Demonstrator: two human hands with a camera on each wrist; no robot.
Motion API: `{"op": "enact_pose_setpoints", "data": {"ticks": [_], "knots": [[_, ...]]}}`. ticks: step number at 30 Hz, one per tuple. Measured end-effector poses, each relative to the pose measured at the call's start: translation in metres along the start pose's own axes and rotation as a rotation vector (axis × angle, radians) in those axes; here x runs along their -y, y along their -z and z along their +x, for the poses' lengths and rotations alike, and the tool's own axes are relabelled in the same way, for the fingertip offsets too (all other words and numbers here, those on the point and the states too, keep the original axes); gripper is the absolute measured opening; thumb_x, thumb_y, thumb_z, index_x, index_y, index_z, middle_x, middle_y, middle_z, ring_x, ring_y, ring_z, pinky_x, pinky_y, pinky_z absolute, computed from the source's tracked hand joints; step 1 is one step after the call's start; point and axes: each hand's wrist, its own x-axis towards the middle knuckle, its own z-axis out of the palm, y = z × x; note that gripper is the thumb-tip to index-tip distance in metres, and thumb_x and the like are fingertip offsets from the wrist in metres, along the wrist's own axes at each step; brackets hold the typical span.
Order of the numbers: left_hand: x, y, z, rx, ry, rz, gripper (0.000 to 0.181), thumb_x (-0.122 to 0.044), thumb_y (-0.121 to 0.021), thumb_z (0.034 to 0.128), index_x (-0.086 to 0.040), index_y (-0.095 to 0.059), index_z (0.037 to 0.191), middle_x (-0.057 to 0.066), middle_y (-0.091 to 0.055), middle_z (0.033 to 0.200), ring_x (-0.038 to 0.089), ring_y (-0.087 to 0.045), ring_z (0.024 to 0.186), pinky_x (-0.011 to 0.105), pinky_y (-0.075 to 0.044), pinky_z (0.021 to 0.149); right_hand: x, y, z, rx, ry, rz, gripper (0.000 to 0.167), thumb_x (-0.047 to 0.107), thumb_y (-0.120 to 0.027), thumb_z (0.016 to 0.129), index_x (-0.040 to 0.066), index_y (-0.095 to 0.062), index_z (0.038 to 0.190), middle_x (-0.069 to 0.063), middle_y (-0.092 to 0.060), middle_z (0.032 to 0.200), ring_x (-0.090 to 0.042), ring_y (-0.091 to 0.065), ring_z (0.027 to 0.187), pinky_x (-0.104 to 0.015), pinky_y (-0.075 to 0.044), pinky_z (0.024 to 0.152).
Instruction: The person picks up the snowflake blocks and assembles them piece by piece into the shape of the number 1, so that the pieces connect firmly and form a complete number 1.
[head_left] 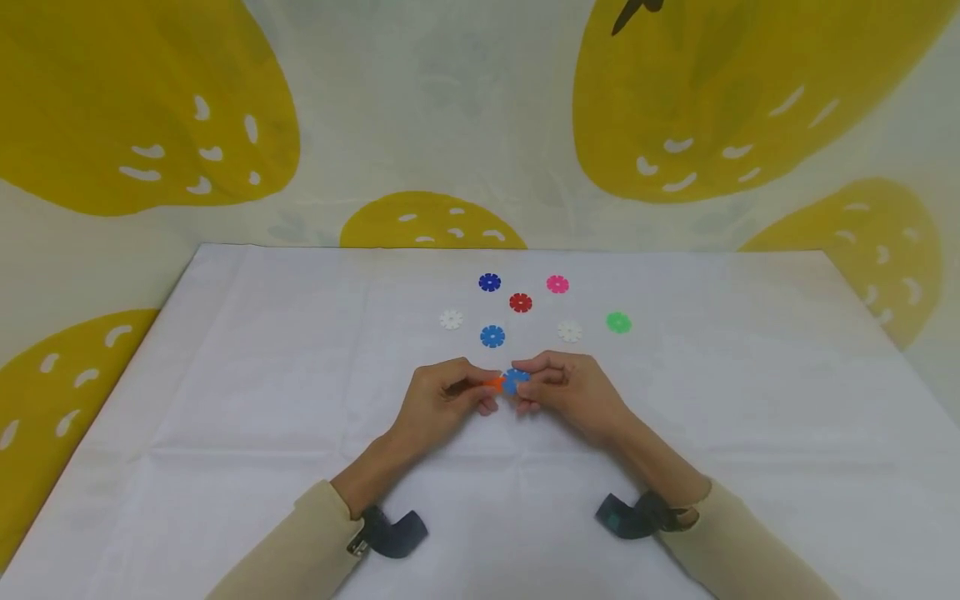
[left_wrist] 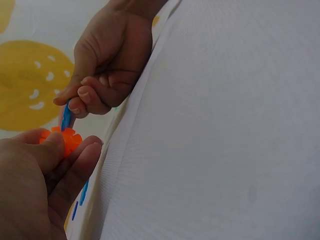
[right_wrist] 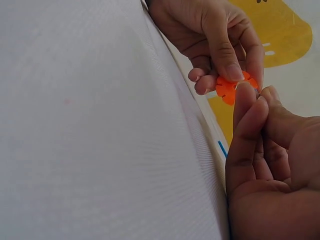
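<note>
Between thumb and fingers, my left hand (head_left: pixel 442 398) pinches an orange notched disc (left_wrist: pixel 70 142). A light blue notched disc (head_left: pixel 515 381) is pinched by my right hand (head_left: pixel 577 396). The two discs meet edge to edge, the blue one turned across the orange one in the left wrist view. In the right wrist view the orange disc (right_wrist: pixel 227 90) shows beside my right fingertips, which hide most of the blue disc. Both hands are held close together over the white table.
Beyond the hands, several notched discs lie apart on the white cloth (head_left: pixel 262 375): dark blue (head_left: pixel 490 282), pink (head_left: pixel 557 284), red (head_left: pixel 521 302), light blue (head_left: pixel 492 337), green (head_left: pixel 618 322) and two white ones (head_left: pixel 451 319). A patterned cloth hangs behind the table.
</note>
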Motion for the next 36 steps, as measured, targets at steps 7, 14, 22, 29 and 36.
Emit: {"op": "enact_pose_setpoints", "data": {"ticks": [7, 14, 22, 29, 36], "knots": [[-0.0001, 0.0013, -0.0022, 0.0, -0.003, -0.039, 0.02, 0.014, -0.066, 0.0814, 0.006, -0.07, 0.1, 0.014, -0.069, 0.08, 0.023, -0.067, 0.064, 0.033, -0.057, 0.062, 0.0022, 0.0002, -0.0014, 0.015, -0.029, -0.033, 0.029, 0.019, -0.071, 0.088, 0.008, -0.067, 0.114, -0.009, -0.072, 0.083, -0.027, -0.069, 0.079, -0.027, -0.053, 0.079], [0.0021, 0.0021, -0.0031, 0.021, -0.065, -0.054, 0.02, 0.014, -0.066, 0.0814, 0.008, -0.069, 0.1, 0.015, -0.067, 0.077, 0.021, -0.066, 0.061, 0.034, -0.057, 0.059, 0.0003, -0.0011, -0.0023, 0.056, -0.014, 0.018, 0.031, 0.017, -0.071, 0.088, 0.003, -0.065, 0.114, -0.012, -0.072, 0.085, -0.029, -0.069, 0.08, -0.028, -0.054, 0.079], [0.0026, 0.0016, -0.0029, 0.008, -0.122, -0.022, 0.023, 0.017, -0.067, 0.0794, 0.01, -0.068, 0.101, 0.013, -0.065, 0.076, 0.021, -0.065, 0.061, 0.033, -0.057, 0.059, -0.0014, -0.0003, -0.0031, 0.048, 0.0, -0.003, 0.031, 0.02, -0.071, 0.088, 0.007, -0.066, 0.116, -0.01, -0.072, 0.085, -0.028, -0.069, 0.081, -0.027, -0.053, 0.082], [0.0052, 0.0031, -0.0007, -0.038, -0.202, 0.12, 0.024, 0.012, -0.07, 0.0795, 0.003, -0.07, 0.102, 0.008, -0.065, 0.08, 0.017, -0.064, 0.066, 0.027, -0.055, 0.062, -0.0003, -0.0002, -0.0015, 0.051, 0.037, -0.021, 0.031, 0.02, -0.069, 0.089, 0.009, -0.064, 0.118, -0.009, -0.071, 0.086, -0.027, -0.069, 0.082, -0.027, -0.053, 0.082], [0.0076, 0.0034, -0.0003, -0.072, -0.195, 0.137, 0.025, 0.012, -0.069, 0.0804, 0.0, -0.071, 0.102, 0.004, -0.066, 0.081, 0.016, -0.063, 0.066, 0.027, -0.056, 0.064, -0.0013, 0.0019, -0.0018, 0.093, 0.059, -0.018, 0.028, 0.021, -0.062, 0.094, 0.011, -0.063, 0.12, -0.009, -0.071, 0.09, -0.028, -0.067, 0.084, -0.03, -0.054, 0.08]]}}
